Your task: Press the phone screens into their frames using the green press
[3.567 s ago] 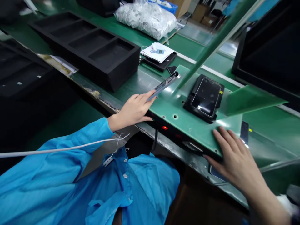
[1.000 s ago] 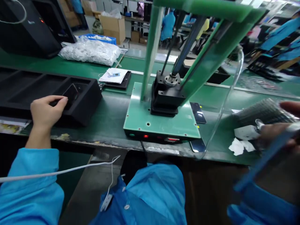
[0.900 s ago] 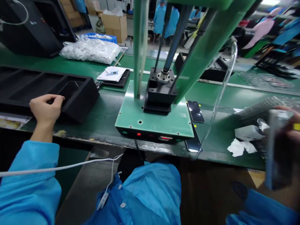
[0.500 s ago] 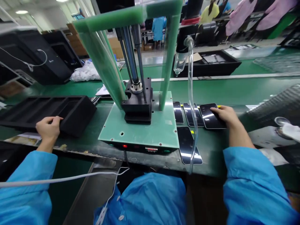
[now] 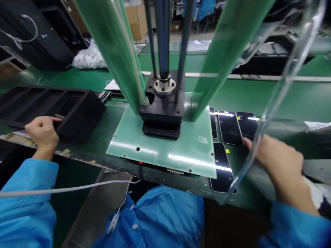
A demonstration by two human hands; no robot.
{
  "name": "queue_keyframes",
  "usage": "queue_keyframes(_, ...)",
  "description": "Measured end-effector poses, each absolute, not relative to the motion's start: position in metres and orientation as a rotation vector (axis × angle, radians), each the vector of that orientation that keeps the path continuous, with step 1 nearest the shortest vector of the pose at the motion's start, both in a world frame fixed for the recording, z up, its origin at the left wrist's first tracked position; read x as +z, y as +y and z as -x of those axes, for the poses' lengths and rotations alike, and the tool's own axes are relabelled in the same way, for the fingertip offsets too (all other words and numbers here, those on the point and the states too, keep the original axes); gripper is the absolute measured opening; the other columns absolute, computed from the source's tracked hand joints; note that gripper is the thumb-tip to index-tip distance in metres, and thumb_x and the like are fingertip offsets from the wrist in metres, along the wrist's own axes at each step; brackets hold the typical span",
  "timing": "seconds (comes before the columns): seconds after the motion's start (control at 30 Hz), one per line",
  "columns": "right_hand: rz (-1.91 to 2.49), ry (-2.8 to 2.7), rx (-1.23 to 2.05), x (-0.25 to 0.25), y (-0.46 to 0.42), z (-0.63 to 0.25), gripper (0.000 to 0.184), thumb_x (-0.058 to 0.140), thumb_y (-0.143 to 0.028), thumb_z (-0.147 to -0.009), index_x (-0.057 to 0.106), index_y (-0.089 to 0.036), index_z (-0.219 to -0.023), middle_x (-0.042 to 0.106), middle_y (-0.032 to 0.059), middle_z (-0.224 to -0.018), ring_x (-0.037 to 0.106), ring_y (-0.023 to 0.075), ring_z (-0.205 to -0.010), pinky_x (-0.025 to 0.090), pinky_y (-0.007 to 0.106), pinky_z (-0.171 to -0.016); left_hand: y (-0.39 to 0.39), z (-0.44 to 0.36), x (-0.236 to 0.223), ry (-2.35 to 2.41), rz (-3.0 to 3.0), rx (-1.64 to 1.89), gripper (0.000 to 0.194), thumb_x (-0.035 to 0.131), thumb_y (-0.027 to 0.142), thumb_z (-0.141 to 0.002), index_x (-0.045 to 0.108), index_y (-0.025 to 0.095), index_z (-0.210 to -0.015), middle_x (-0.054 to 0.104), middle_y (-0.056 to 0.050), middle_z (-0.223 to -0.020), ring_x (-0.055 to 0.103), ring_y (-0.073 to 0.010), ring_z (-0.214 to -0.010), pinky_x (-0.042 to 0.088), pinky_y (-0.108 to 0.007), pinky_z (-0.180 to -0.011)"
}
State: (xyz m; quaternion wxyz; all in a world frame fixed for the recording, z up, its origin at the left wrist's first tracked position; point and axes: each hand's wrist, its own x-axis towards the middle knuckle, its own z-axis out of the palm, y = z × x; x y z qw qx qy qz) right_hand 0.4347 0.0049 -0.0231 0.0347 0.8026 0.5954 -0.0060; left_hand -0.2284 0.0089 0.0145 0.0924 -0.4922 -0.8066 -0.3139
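My left hand (image 5: 42, 132) is closed at the front wall of a black foam tray (image 5: 84, 119) with slots. Its index finger reaches over the rim beside a thin grey edge in the end slot. My right hand (image 5: 279, 162) is blurred behind a clear hose (image 5: 275, 93); its fingers are mostly hidden. The thumb tip is by the lower corner of a dark phone-like panel (image 5: 230, 129). Another such panel (image 5: 247, 124) lies just beyond that hand. A further panel (image 5: 221, 165) lies nearer me, beside the green press base (image 5: 155, 148).
The press has green uprights (image 5: 230, 51) and a black block (image 5: 162, 113) on its rod, standing between my hands. A white cable (image 5: 67, 189) crosses my left sleeve. Behind are a plastic-wrapped bundle (image 5: 89, 57) and a black tray (image 5: 279, 58).
My view has moved closer to the press. My right hand has moved down and towards me, off the top of the rightmost panel. My left hand remains at the foam tray.
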Motion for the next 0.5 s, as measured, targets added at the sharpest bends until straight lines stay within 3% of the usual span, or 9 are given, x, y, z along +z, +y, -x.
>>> queue_keyframes(0.07, -2.497, 1.960, -0.116, -0.041, -0.036, -0.416, 0.056, 0.034, -0.074, -0.091, 0.053, -0.047, -0.136, 0.070, 0.0153, -0.108, 0.069, 0.0446, -0.088, 0.049, 0.058, -0.063, 0.008, 0.232, 0.010, -2.349, 1.425, -1.045, 0.037, 0.039, 0.035, -0.085, 0.071, 0.016, -0.087, 0.051, 0.000, -0.063, 0.057, -0.0234, -0.080, 0.040, -0.034, -0.072)
queue_keyframes(0.1, -2.501, 2.025, -0.129, -0.052, -0.055, -0.406, 0.062, 0.036, -0.075, -0.089, 0.042, -0.049, -0.145, 0.068, 0.0150, -0.114, 0.068, 0.0453, -0.096, 0.052, 0.060, -0.067, 0.008, 0.235, 0.008, -2.318, 1.418, -1.099, 0.037, 0.041, 0.034, -0.086, 0.072, 0.015, -0.087, 0.054, 0.000, -0.067, 0.058, -0.0220, -0.081, 0.041, -0.034, -0.074)
queue_keyframes(0.2, -2.420, 2.276, -0.046, -0.075, -0.091, -0.375, 0.080, 0.039, -0.068, -0.090, 0.018, -0.037, -0.161, 0.058, 0.0196, -0.135, 0.056, 0.0465, -0.125, 0.053, 0.063, -0.091, 0.010, 0.244, 0.001, -2.292, 1.472, -1.075, 0.041, 0.039, 0.031, -0.089, 0.074, 0.011, -0.091, 0.062, -0.002, -0.075, 0.061, -0.0204, -0.084, 0.045, -0.033, -0.080)
queue_keyframes(0.27, -2.452, 2.278, -0.066, -0.080, -0.098, -0.356, 0.081, 0.041, -0.063, -0.090, 0.016, -0.035, -0.162, 0.056, 0.0202, -0.137, 0.054, 0.0498, -0.127, 0.053, 0.067, -0.088, 0.011, 0.250, -0.003, -2.265, 1.465, -1.060, 0.042, 0.039, 0.029, -0.088, 0.076, 0.009, -0.091, 0.064, -0.004, -0.075, 0.062, -0.0202, -0.083, 0.046, -0.034, -0.081)
queue_keyframes(0.37, -2.628, 1.969, -0.223, -0.071, -0.092, -0.338, 0.080, 0.045, -0.066, -0.089, 0.020, -0.042, -0.161, 0.063, 0.0202, -0.124, 0.061, 0.0540, -0.112, 0.054, 0.069, -0.070, 0.012, 0.256, -0.008, -2.219, 1.523, -1.020, 0.044, 0.039, 0.029, -0.091, 0.077, 0.008, -0.091, 0.069, -0.006, -0.079, 0.065, -0.0208, -0.086, 0.047, -0.035, -0.086)
queue_keyframes(0.43, -2.684, 1.814, -0.285, -0.057, -0.085, -0.333, 0.085, 0.047, -0.069, -0.086, 0.019, -0.040, -0.162, 0.062, 0.0221, -0.125, 0.061, 0.0549, -0.110, 0.053, 0.068, -0.072, 0.011, 0.259, -0.011, -2.196, 1.555, -1.011, 0.044, 0.040, 0.030, -0.091, 0.078, 0.008, -0.089, 0.072, -0.008, -0.082, 0.067, -0.0210, -0.089, 0.047, -0.035, -0.089)
queue_keyframes(0.5, -2.706, 1.694, -0.330, -0.041, -0.078, -0.331, 0.096, 0.049, -0.074, -0.083, 0.017, -0.034, -0.164, 0.058, 0.0252, -0.134, 0.059, 0.0547, -0.113, 0.052, 0.065, -0.084, 0.011, 0.262, -0.013, -2.177, 1.586, -1.005, 0.044, 0.041, 0.031, -0.092, 0.078, 0.009, -0.087, 0.074, -0.009, -0.087, 0.069, -0.0211, -0.093, 0.046, -0.034, -0.092)
